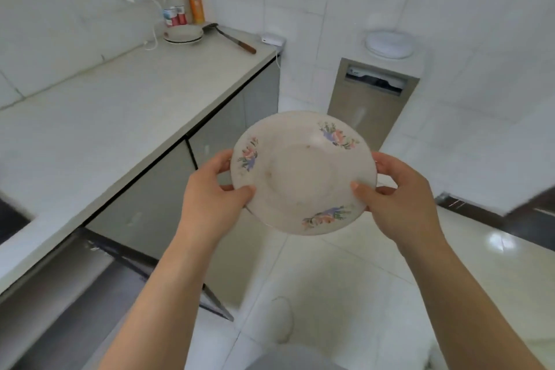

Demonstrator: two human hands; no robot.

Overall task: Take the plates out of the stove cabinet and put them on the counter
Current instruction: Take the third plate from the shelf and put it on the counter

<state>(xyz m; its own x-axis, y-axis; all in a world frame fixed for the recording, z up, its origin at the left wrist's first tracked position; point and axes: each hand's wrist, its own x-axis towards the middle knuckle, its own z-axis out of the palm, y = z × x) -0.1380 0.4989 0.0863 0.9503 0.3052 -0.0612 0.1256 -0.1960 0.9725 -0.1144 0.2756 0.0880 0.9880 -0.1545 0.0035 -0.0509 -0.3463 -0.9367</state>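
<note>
Both hands grip one white floral-print plate by opposite rim edges: left hand on the left rim, right hand on the right rim, thumbs on top. Plate is held in the air over the tiled floor, tilted toward the camera, right of the counter, not touching it. More plates are stacked at the counter's far end, beside a spatula and bottles.

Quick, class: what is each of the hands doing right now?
Left hand: closed on the left rim of the floral plate.
Right hand: closed on the plate's right rim.
</note>
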